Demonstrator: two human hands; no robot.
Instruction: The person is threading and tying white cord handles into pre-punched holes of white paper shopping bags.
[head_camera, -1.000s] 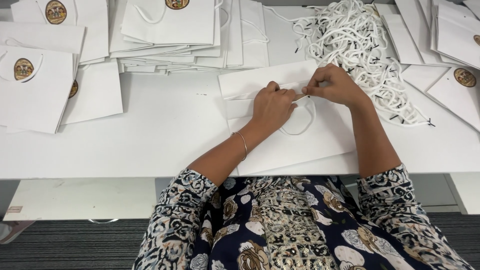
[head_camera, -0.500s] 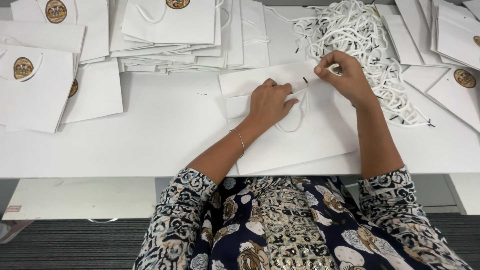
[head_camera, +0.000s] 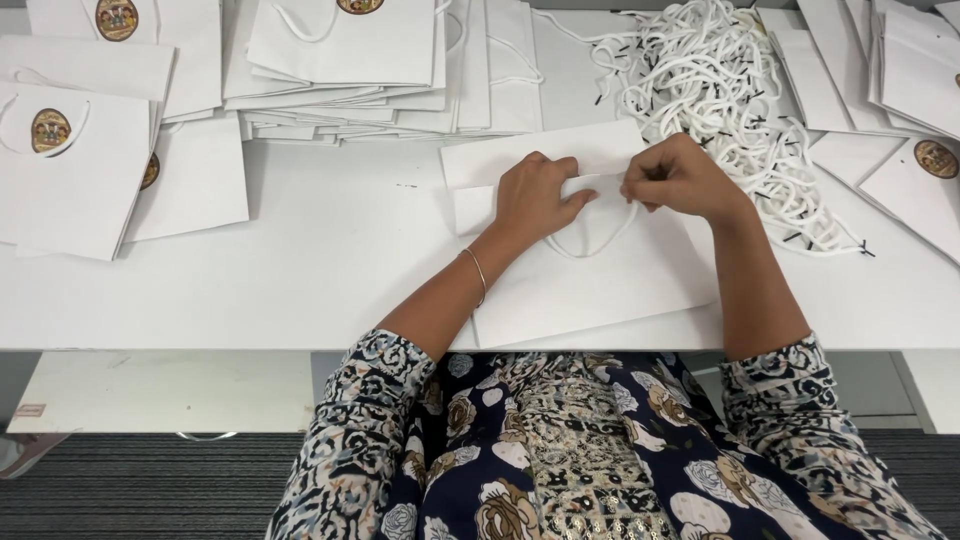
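A flat white paper bag (head_camera: 600, 280) lies on the white table (head_camera: 330, 260) in front of me. My left hand (head_camera: 535, 195) presses down on the bag's upper edge, fingers closed over the folded rim. My right hand (head_camera: 675, 178) pinches a white cord handle (head_camera: 590, 245) at that same edge; the cord loops down over the bag's face. Just beyond my right hand lies a tangled heap of white cords (head_camera: 730, 90) with black tips.
Stacks of flat white bags (head_camera: 370, 60) cover the far middle of the table. More bags with round brown stickers (head_camera: 70, 170) lie at the left, and others (head_camera: 900, 120) at the right. Below the table edge is grey carpet (head_camera: 150, 490).
My right hand pulled away to the right with the cord, then came back down to the bag's upper edge. My left hand stayed pressed on the bag.
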